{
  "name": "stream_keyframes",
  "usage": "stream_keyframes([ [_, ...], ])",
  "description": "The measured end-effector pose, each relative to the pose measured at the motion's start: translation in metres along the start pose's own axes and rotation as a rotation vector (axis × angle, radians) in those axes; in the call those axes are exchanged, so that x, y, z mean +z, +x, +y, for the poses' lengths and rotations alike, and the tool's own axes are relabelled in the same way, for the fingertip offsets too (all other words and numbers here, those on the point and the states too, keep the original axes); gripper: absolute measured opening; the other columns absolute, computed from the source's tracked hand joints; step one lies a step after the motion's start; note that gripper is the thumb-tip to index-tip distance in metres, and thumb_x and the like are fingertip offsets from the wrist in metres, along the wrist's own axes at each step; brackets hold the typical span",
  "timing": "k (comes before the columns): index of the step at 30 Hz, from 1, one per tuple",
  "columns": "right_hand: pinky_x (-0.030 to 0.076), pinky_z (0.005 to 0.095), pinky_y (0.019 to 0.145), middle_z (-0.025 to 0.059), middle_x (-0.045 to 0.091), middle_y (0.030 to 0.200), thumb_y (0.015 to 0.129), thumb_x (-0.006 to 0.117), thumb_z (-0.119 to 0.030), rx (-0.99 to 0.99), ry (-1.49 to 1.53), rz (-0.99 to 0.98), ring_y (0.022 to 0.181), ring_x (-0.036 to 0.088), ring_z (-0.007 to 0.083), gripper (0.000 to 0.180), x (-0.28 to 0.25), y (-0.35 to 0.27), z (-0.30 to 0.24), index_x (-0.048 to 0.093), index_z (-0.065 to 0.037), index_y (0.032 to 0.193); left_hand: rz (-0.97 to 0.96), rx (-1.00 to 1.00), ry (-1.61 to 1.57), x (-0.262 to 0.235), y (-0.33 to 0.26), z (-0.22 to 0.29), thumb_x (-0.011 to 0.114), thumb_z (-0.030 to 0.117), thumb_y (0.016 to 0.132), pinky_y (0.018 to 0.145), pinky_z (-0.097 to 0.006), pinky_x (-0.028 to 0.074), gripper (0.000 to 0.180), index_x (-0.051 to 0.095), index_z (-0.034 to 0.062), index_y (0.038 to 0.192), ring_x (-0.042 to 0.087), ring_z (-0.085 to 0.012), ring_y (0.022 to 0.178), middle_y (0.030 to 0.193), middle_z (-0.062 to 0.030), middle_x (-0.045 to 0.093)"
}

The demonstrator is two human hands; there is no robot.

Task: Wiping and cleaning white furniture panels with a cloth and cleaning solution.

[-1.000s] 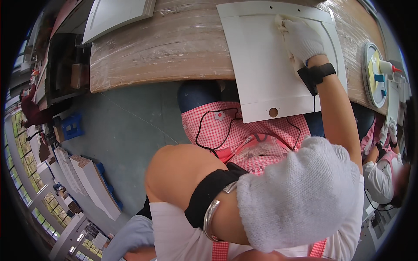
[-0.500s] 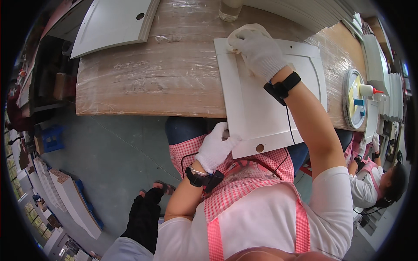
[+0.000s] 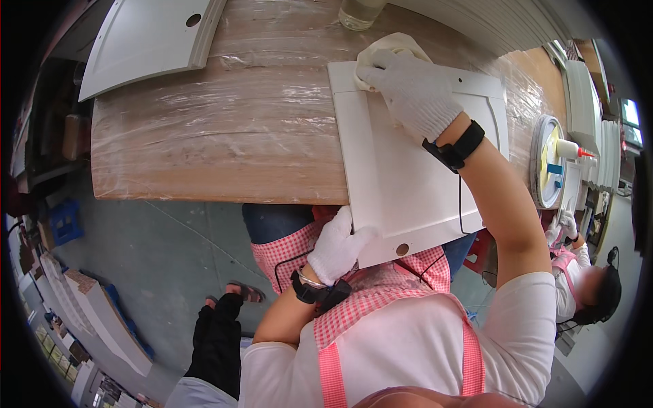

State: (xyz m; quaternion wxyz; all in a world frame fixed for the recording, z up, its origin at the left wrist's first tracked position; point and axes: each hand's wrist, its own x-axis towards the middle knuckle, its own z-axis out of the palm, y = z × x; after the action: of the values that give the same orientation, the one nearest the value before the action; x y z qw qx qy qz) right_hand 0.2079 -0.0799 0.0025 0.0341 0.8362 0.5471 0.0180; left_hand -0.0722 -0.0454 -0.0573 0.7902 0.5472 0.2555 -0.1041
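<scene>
A white cabinet door panel (image 3: pixel 415 170) with a recessed centre lies partly on the film-wrapped table, its near end reaching over the edge toward my lap. My right hand (image 3: pixel 413 92), in a white knit glove, presses a cream cloth (image 3: pixel 391 45) onto the panel's far left corner. Its fingers are bunched on the cloth. Also gloved, my left hand (image 3: pixel 338 246) grips the panel's left edge by the near corner, thumb pointing away from me. The fingers beneath the panel are partly hidden. A round hole shows in the near rail.
Another white panel stack (image 3: pixel 146 41) lies at the table's (image 3: pixel 218 136) far left. A clear liquid container (image 3: pixel 360 12) stands at the back. At right, a round lid (image 3: pixel 545 163) carries a white bottle with a red tip (image 3: pixel 570 150). A co-worker (image 3: pixel 578 279) sits farther right.
The whole view has shifted a little, with the table's front edge now lower in the picture. My right hand stays with the cloth at the far left corner; my left keeps its place.
</scene>
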Motion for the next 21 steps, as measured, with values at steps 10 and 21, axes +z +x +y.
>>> stream_keyframes([
  [10, 0.057, 0.0415, 0.084, 0.0035, 0.067, 0.12, 0.086, 0.065, -0.008, -0.027, 0.033, -0.016, 0.11, 0.066, 0.0307, 0.031, -0.016, 0.005, 0.005, 0.07, -0.017, 0.115, -0.005, -0.032, 0.079, -0.003, -0.004, 0.009, 0.068, 0.02, 0.094, 0.091, -0.035, 0.053, 0.04, 0.057, -0.0042, 0.124, 0.067, -0.0228, 0.1, 0.109, -0.0156, 0.07],
  [21, 0.053, 0.0424, 0.084, 0.0078, 0.068, 0.102, 0.086, 0.062, -0.009, 0.396, 0.19, 0.157, 0.101, 0.064, 0.0336, 0.013, 0.025, -0.069, 0.101, 0.069, -0.014, 0.095, 0.446, 0.526, 0.553, -0.068, 0.104, 0.224, 0.078, 0.023, 0.086, 0.082, -0.034, 0.057, 0.059, 0.054, -0.0032, 0.133, 0.068, -0.019, 0.095, 0.111, -0.0138, 0.069],
])
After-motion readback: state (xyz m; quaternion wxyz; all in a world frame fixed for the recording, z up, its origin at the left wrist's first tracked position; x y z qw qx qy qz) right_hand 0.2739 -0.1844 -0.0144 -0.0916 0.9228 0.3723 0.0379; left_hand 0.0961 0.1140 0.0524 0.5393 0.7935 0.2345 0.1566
